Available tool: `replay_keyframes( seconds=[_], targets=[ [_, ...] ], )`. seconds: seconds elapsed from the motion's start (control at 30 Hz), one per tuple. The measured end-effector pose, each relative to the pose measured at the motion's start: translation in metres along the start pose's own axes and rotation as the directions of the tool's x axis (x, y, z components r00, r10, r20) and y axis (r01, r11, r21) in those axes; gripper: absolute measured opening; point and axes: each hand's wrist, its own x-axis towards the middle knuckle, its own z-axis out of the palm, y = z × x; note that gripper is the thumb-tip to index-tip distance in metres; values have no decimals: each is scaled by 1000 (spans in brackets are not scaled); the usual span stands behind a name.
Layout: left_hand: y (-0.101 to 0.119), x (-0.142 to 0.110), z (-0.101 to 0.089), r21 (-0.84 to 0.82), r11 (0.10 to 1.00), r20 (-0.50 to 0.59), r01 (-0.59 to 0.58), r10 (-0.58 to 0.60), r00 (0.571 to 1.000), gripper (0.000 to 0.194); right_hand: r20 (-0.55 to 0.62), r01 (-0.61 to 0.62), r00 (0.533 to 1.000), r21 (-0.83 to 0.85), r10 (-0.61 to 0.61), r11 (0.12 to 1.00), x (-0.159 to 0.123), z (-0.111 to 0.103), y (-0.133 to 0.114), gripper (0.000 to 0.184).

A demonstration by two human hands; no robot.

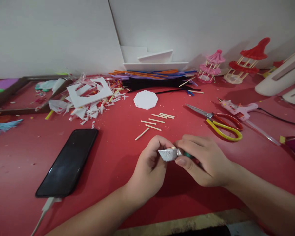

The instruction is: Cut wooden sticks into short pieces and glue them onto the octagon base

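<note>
My right hand (204, 160) is closed around a utility knife with a green-blue handle, mostly covered by my fingers. The knife's silvery metal end (168, 155) points left, towards my other hand. Fingers curled, my left hand (151, 167) pinches a pale wooden stick (173, 147), of which only a bit shows against the metal. Just beyond both hands, several short wooden sticks (153, 127) lie loosely on the red tabletop (113, 147). Behind them rests a white eight-sided board (146, 100) with small holes near its edge.
Scissors (215, 121) and a pink glue gun (239, 109) lie to the right. A black phone (68, 162) on a cable is at left. White scraps (88, 93), pipe cleaners (157, 75) and small pink (211, 67) and red (248, 60) tiered models line the back.
</note>
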Motion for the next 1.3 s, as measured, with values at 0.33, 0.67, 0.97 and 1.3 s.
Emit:
replay_keyframes(
  seconds=[0.33, 0.67, 0.97, 1.3],
  targets=[
    [-3, -2, -1, -20, 1000, 15, -23, 23, 1000, 26, 8, 16, 1000, -18, -15, 1000, -1, 1, 0, 27],
    [0, -2, 1, -40, 999, 6, -1, 1, 1000, 30, 24, 6, 1000, -13, -6, 1000, -1, 1, 0, 29],
    [-2, -2, 1, 3, 1000, -22, -18, 19, 1000, 28, 1, 17, 1000, 18, -17, 1000, -1, 3, 0, 25],
    [-2, -4, -1, 9, 999, 42, -49, 48, 998, 32, 29, 20, 999, 51, -21, 999, -2, 0, 2, 31]
  ],
)
